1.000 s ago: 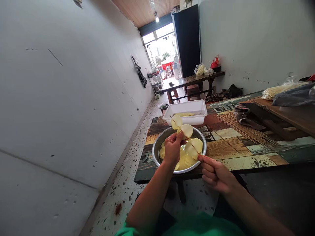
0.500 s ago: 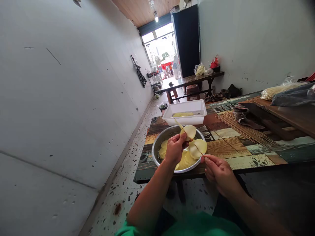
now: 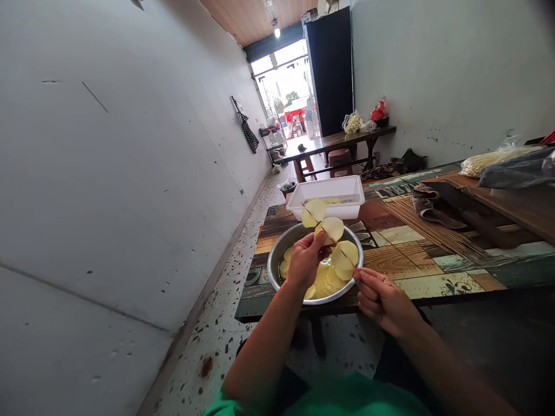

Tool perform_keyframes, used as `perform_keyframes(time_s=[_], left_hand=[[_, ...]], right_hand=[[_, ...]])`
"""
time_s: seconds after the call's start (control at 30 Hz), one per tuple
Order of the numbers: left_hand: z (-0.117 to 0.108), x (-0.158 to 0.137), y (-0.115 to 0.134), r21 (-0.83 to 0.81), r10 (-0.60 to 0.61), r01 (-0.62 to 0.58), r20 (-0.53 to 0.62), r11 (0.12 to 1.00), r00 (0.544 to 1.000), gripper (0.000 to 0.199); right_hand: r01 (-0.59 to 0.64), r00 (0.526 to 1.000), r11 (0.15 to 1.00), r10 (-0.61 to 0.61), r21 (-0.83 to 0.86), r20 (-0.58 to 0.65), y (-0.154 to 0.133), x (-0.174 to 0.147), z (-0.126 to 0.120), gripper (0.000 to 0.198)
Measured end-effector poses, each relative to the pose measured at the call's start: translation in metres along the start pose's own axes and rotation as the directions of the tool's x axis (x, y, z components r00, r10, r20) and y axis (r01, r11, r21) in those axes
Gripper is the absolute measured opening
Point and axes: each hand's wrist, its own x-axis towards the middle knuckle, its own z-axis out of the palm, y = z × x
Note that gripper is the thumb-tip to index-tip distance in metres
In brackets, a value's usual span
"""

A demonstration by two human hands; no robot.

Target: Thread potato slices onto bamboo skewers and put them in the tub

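My left hand [image 3: 304, 260] is closed over the bowl, its thumb and fingers pinching a pale yellow potato slice [image 3: 333, 227] that is threaded on a thin wooden skewer [image 3: 349, 258]. Further out on the same skewer sits another slice [image 3: 313, 214], and a third slice [image 3: 344, 252] is close to my right hand [image 3: 384, 299]. The fingers of that hand are closed around the skewer's near end. Below lies a round metal bowl [image 3: 273, 276] holding many loose potato slices [image 3: 323, 284] that look wet. My left hand hides part of the bowl.
Behind the bowl stands a white plastic tub [image 3: 347, 211] with yellowish pieces inside. Bare skewers [image 3: 427, 228] are spread on the patterned table [image 3: 390, 263] to the right, near a crumpled cloth [image 3: 422, 202] and plastic bags [image 3: 494, 160]. A white wall [image 3: 130, 173] runs along the left.
The skewered slices have turned, so the far slice now shows its flat face above the bowl's back rim. My right hand has shifted slightly, and the near slice moved a little left.
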Motion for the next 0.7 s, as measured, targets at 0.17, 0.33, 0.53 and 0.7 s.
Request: perform_keyframes(time_s=[0.17, 0.33, 0.53, 0.7], left_hand=[[0.011, -0.017, -0.014, -0.073, -0.122, 0.127, 0.075, 0.989, 0.990, 0.052], [0.021, -0.023, -0.022, -0.015, -0.071, 0.072, 0.021, 0.997, 0.997, 0.045], [0.022, -0.018, -0.022, -0.100, -0.107, 0.106, -0.002, 0.989, 0.994, 0.044], [0.023, -0.020, -0.023, -0.139, -0.114, 0.124, 0.079, 0.982, 0.990, 0.055]], right_hand=[[0.124, 0.989, 0.983, -0.133, -0.133, -0.064, 0.001, 0.002, 0.011, 0.037], [0.024, 1.000, 1.000, -0.024, -0.012, 0.000, 0.006, 0.009, 0.010, 0.035], [-0.085, 0.995, 0.987, 0.078, 0.133, 0.061, 0.008, 0.011, 0.003, 0.032], [-0.083, 0.991, 0.981, 0.062, 0.174, 0.120, 0.004, 0.011, -0.007, 0.022]])
